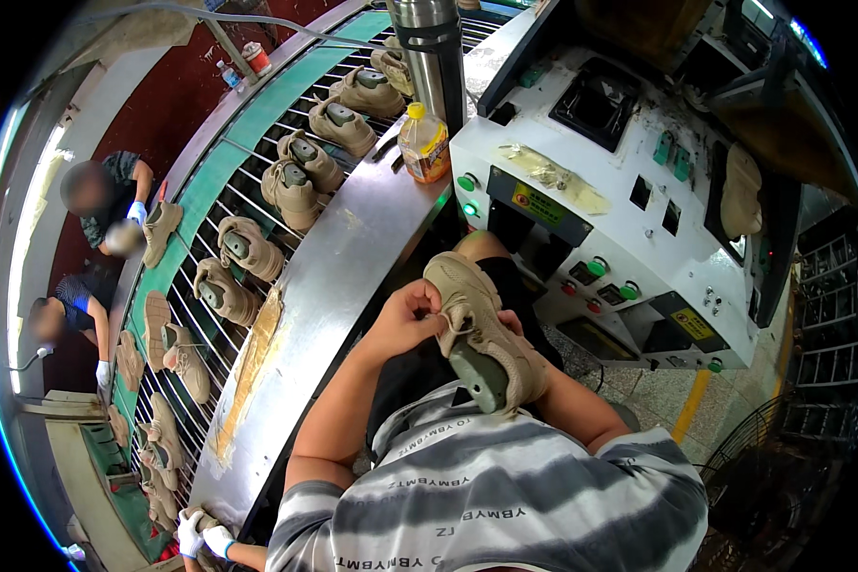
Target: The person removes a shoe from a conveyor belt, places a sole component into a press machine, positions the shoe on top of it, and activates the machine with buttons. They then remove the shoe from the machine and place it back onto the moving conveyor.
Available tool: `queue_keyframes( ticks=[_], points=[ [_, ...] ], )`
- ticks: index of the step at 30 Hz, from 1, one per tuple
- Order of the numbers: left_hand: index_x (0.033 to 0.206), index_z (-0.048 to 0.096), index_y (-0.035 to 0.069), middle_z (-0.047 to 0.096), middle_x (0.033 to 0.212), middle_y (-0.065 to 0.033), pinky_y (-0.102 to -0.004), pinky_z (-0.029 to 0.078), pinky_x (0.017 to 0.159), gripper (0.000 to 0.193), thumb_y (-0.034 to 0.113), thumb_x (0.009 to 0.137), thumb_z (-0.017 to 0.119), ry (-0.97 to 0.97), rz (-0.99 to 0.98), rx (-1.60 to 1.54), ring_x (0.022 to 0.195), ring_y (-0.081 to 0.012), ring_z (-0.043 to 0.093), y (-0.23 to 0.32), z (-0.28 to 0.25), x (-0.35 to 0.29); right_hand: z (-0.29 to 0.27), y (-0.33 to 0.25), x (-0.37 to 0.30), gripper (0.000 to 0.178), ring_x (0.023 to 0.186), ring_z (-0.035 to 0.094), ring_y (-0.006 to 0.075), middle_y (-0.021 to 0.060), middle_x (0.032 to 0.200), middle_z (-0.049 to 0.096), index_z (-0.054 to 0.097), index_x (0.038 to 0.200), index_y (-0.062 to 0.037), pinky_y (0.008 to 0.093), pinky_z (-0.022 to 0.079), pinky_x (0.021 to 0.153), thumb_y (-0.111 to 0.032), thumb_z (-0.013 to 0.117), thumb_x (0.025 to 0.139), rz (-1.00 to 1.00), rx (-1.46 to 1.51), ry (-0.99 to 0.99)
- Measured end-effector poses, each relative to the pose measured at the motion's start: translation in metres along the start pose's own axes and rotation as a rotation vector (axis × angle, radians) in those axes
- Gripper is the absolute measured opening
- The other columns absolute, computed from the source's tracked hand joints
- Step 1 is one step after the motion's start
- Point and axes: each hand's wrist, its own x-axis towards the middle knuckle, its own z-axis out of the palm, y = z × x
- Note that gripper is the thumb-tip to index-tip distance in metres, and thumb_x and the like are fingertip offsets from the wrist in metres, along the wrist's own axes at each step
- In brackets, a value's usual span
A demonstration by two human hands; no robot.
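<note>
Bare-handed hold on a shoe beside a production line; clock directions are reckoned from that shoe. The beige shoe lies at mid-view above the lap, toe toward eleven o'clock and heel toward five, so that its collar, filled by a green last, opens toward the wearer. The last presumably stiffens the upper, giving the fingers something firm to work against. The left hand has thumb and fingers drawn together, pinching the upper's edge beside the lacing; whether a lace is caught there cannot be told. The right hand is closed round the opposite flank, its fingers partly hidden, apparently as a counter-hold to that pinch. From eleven round to eight o'clock, further shoes rest on a barred rack, several with lasts inside, probably within easy reach. A metal ledge separates rack from person; toward its far end, between eleven and twelve, stands a yellow-capped bottle, likely set there for flat support. At one to two o'clock is a white machine, its green button turned toward the person. Near eight o'clock, another person's gloved hands grip a shoe
</note>
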Motion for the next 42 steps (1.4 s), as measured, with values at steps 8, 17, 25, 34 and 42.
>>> queue_keyframes(
  ticks=[8,17,25,34,42],
  points=[
    [0.081,0.053,0.004,0.057,0.072,0.0006,-0.0222,0.042,0.055,0.012,0.006,0.081,0.065,0.168,-0.062,0.226,0.064,-0.0065,0.054,-0.003,-0.002,0.014,0.002,0.002,0.002,0.058,0.107,0.061,0.0281,0.013,0.119,0.062,0.053,0.13,-0.008,0.0429,0.05,0.095,-0.043,0.056,0.084,0.081,-0.081,0.063],
    [0.082,0.06,0.005,0.059,0.074,-0.0023,-0.0239,0.045,0.057,0.005,0.009,0.08,0.061,-0.163,-0.38,-0.227,0.064,-0.0108,0.056,-0.038,-0.036,0.034,0.011,0.001,0.003,0.069,0.109,0.06,0.0305,0.017,0.122,0.059,0.045,0.135,-0.0029,0.0441,0.05,0.095,-0.039,0.063,0.078,-0.035,-0.137,-0.12],
    [0.084,0.06,0.005,0.058,0.073,-0.0007,-0.0249,0.044,0.061,0.002,0.007,0.084,0.061,0.589,-0.075,0.01,0.066,-0.0104,0.054,-0.133,-0.113,0.006,0.041,-0.096,-0.026,0.072,0.12,0.051,0.0326,0.0222,0.131,0.05,0.041,0.137,0.0017,0.0435,0.041,0.105,-0.042,0.054,0.081,-0.664,-0.326,-0.24],
    [0.078,0.058,0.003,0.057,0.064,-0.0015,-0.0252,0.044,0.055,0.003,0.003,0.081,0.059,1.078,0.064,0.318,0.056,-0.0096,0.053,-0.158,-0.141,-0.012,0.236,-0.352,-0.083,0.08,0.107,0.058,0.0282,0.0133,0.128,0.055,0.042,0.143,-0.0132,0.0421,0.051,0.087,-0.022,0.073,0.07,-1.402,-1.231,0.964],
    [0.074,0.059,0.0,0.059,0.06,-0.0025,-0.0234,0.045,0.054,0.009,0.004,0.082,0.058,1.067,-0.014,0.231,0.055,-0.0087,0.056,-0.156,-0.136,-0.011,0.259,-0.519,-0.016,0.105,0.127,0.047,0.0375,0.0206,0.146,0.04,0.036,0.145,-0.0041,0.0406,0.04,0.104,-0.045,0.076,0.057,-0.857,-1.833,2.01]
  ],
)
